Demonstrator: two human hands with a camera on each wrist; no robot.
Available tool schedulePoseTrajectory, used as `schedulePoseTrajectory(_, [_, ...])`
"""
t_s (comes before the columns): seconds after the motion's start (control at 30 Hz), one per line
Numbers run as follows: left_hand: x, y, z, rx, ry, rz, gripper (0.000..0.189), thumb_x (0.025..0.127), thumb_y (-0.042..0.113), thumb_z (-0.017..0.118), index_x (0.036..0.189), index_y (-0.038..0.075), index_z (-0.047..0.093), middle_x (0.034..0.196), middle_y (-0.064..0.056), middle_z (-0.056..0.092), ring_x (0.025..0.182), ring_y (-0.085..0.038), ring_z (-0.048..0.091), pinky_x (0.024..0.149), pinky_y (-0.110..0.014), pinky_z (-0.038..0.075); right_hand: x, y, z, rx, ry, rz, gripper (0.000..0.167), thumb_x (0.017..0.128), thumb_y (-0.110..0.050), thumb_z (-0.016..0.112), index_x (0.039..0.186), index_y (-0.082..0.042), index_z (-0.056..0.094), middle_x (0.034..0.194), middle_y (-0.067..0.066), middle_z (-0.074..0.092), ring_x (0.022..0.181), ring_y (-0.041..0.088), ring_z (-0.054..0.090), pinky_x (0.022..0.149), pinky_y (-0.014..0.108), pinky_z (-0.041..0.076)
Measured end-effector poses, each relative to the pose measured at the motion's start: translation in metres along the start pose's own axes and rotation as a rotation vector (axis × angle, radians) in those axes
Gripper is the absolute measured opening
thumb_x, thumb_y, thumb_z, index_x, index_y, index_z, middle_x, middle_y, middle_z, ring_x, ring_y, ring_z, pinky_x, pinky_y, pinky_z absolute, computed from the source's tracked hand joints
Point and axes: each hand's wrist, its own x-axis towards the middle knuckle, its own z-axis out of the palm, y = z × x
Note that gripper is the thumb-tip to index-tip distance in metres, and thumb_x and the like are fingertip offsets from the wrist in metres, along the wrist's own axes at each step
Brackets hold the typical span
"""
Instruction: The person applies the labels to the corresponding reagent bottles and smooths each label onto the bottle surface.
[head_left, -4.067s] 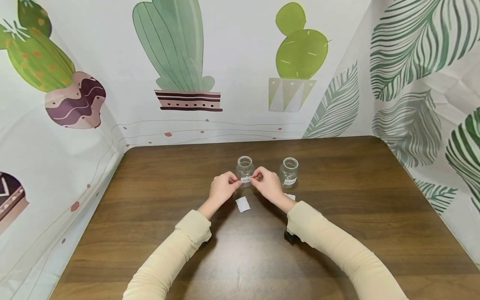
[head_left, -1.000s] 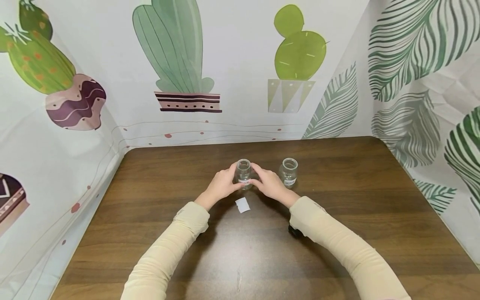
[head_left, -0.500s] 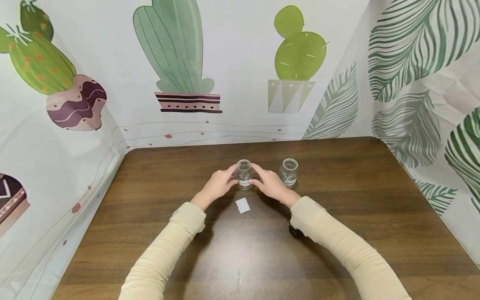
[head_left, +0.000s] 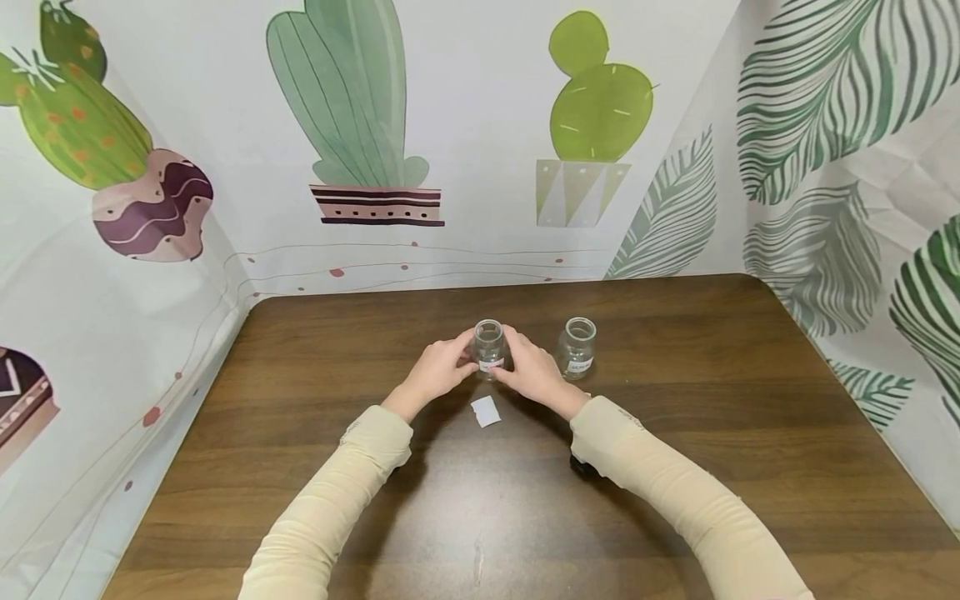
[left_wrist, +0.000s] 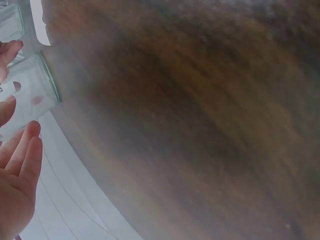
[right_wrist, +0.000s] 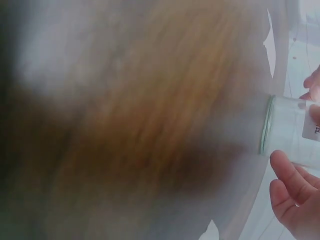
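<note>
A clear glass jar point(head_left: 489, 337) stands upright near the table's back edge, a white label point(head_left: 487, 365) on its front. My left hand point(head_left: 437, 369) holds the jar's left side, fingers reaching behind it. From the right, my right hand point(head_left: 534, 371) holds the same jar, its thumb lying over part of the label. In the right wrist view, dark marks show on the label point(right_wrist: 311, 127), partly covered by a thumb. Fingers point(left_wrist: 31, 155) of my left hand lie along the glass in the left wrist view. Most fingertips behind the jar are hidden from the head view.
A second labelled glass jar point(head_left: 578, 342) stands to the right. In front of the held jar lies a white paper piece point(head_left: 486, 411). The brown wooden table point(head_left: 300, 350) meets a wall covering point(head_left: 480, 108) printed with cacti and leaves.
Earlier, both hands pinched the label at the front of the jar; now it lies on the glass. The left thumb has shifted left, off the label, and the right hand has moved left over it.
</note>
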Motion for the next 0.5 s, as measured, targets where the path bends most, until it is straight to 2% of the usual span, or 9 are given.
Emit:
schedulePoseTrajectory(0.23, [0.0000,0.0005,0.0007,0.009,0.001,-0.008,0.055,0.077,0.013,0.067,0.125,0.013,0.043,0.101,-0.009,0.066,0.083,-0.018,0.065,0.073,-0.032,0.051,0.0003,-0.0046,0.0043,-0.036,0.006,0.043,0.072,0.071,-0.027,0.069,0.129,-0.017,0.027,0.106,0.012,0.055,0.067,0.026,0.059,0.049,0.034,0.043])
schedulePoseTrajectory(0.5, [0.0002,0.0000,0.0017,0.021,-0.009,-0.017,0.055,0.077,0.014,0.067,0.126,0.014,0.042,0.101,-0.007,0.066,0.084,-0.016,0.065,0.074,-0.030,0.050,-0.0002,-0.0065,0.0042,-0.011,0.003,0.058,0.073,0.073,-0.033,0.068,0.131,-0.017,0.026,0.108,0.013,0.054,0.072,0.028,0.061,0.052,0.037,0.045])
